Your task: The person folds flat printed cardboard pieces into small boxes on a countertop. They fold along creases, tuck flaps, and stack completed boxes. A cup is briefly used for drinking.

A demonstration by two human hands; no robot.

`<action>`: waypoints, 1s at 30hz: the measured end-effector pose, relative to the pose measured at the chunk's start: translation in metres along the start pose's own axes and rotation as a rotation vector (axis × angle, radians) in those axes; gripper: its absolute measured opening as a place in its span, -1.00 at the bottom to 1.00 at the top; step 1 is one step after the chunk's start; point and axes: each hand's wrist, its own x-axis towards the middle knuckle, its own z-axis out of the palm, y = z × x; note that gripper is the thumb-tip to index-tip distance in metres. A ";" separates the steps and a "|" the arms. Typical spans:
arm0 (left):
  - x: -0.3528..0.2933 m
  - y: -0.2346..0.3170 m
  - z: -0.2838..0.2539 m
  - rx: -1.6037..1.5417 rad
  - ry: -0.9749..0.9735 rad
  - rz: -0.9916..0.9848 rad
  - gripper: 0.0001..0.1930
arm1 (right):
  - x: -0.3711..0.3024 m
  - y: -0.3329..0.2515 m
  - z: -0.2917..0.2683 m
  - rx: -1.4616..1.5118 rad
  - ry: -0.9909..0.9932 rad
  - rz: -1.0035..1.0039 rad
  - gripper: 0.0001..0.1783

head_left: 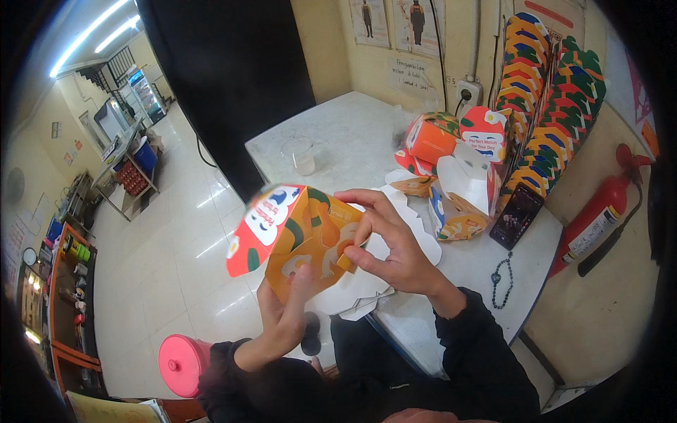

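Observation:
Up off the table I hold a colourful paper food box (310,233), partly folded, with orange sides and a red and white lid flap. My left hand (285,314) grips it from below, thumb on the orange side. On its right side, my right hand (395,247) pinches the carton near a small yellow tab, fingers closed on the edge. Beneath my hands lies a pile of flat white carton blanks (349,296) at the table's near edge. An open folded box (462,201) with a white inside stands to the right of my right hand.
More boxes (431,139) sit at the back of the table (275,137), beside tall rows of nested cartons (571,106). A clear cup (303,163), a propped phone (518,215) and a beaded bracelet (502,282) rest there too. A fire extinguisher (596,204) stands right; a pink lidded bin (183,363) left.

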 end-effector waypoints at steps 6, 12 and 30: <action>0.001 -0.001 0.002 -0.017 0.020 0.003 -0.79 | 0.001 -0.001 0.005 0.027 0.045 -0.012 -0.80; 0.002 0.003 -0.002 0.035 -0.055 -0.024 -0.76 | 0.001 0.002 0.009 -0.098 0.199 -0.159 -0.77; -0.027 0.007 -0.037 -0.166 -0.469 -0.509 -0.33 | -0.012 -0.008 0.028 0.660 0.080 -0.192 -0.71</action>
